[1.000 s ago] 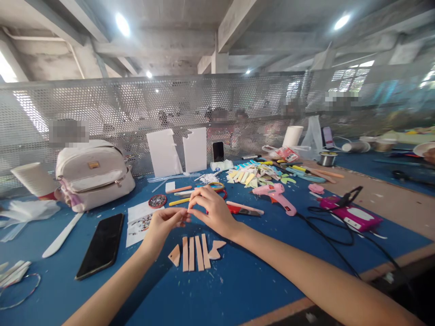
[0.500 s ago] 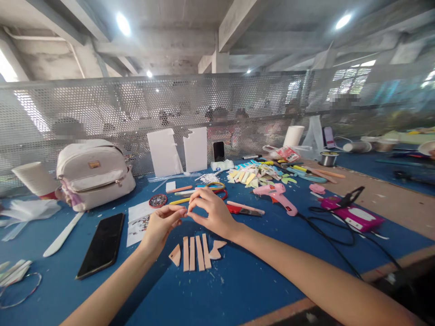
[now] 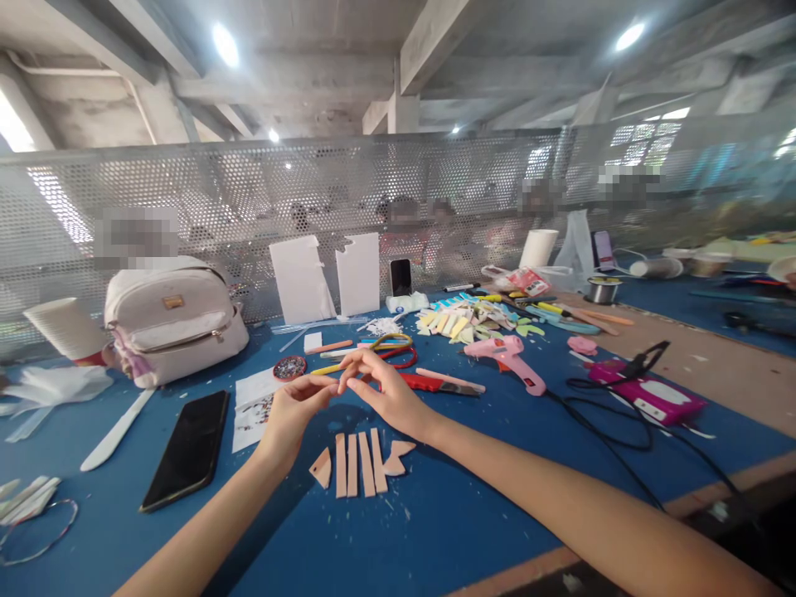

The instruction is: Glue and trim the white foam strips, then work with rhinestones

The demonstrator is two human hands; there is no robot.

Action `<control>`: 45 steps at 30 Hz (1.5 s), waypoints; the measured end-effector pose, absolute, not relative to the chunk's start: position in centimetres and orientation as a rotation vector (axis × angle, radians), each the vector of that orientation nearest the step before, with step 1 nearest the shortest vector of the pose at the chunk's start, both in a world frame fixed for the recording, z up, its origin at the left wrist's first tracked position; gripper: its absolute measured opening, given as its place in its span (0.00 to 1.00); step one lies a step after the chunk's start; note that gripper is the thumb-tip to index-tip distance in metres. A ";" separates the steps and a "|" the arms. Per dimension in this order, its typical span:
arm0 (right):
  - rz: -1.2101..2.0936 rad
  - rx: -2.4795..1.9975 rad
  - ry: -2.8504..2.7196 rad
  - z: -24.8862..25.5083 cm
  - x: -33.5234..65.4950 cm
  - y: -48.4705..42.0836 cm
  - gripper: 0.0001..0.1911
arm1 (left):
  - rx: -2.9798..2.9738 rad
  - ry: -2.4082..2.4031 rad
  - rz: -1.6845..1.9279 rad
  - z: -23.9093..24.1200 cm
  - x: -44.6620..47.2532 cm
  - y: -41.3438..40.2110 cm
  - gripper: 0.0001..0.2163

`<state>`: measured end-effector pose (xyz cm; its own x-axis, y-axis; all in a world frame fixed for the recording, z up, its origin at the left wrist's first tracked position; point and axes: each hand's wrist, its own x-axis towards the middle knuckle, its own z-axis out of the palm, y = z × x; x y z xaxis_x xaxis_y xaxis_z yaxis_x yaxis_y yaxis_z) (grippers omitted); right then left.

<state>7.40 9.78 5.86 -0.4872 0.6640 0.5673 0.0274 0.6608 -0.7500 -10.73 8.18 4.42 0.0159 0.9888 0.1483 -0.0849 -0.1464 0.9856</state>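
Note:
My left hand (image 3: 291, 414) and my right hand (image 3: 386, 391) meet at the fingertips above the blue table (image 3: 435, 514). The left thumb and forefinger are pinched together against the right forefinger's tip; what they pinch is too small to make out. The right hand's fingers are stretched out and apart. Just below the hands, several pink foam strips (image 3: 356, 464) and cut pink shapes lie side by side on the table.
A black phone (image 3: 186, 448) and a paper sheet (image 3: 252, 410) lie to the left, a white backpack (image 3: 174, 319) behind them. A red cutter (image 3: 435, 383), scissors (image 3: 393, 348), a pink glue gun (image 3: 507, 358), a cable and a pink device (image 3: 650, 400) lie to the right. Perforated metal screen at the back.
My right hand has opened from a pinch, its fingers now stretched out. Both hands have stayed in the same place above the strips.

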 end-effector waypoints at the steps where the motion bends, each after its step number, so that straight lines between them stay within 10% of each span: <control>1: 0.873 -0.539 -1.935 5.9 7.4 9.8 0.07 | 1.269 1.057 1.335 4.4 -10.7 8.1 0.14; 45: 1.528 -0.775 -1.662 4.7 7.7 11.3 0.18 | 1.536 1.039 1.368 4.6 -10.5 7.9 0.05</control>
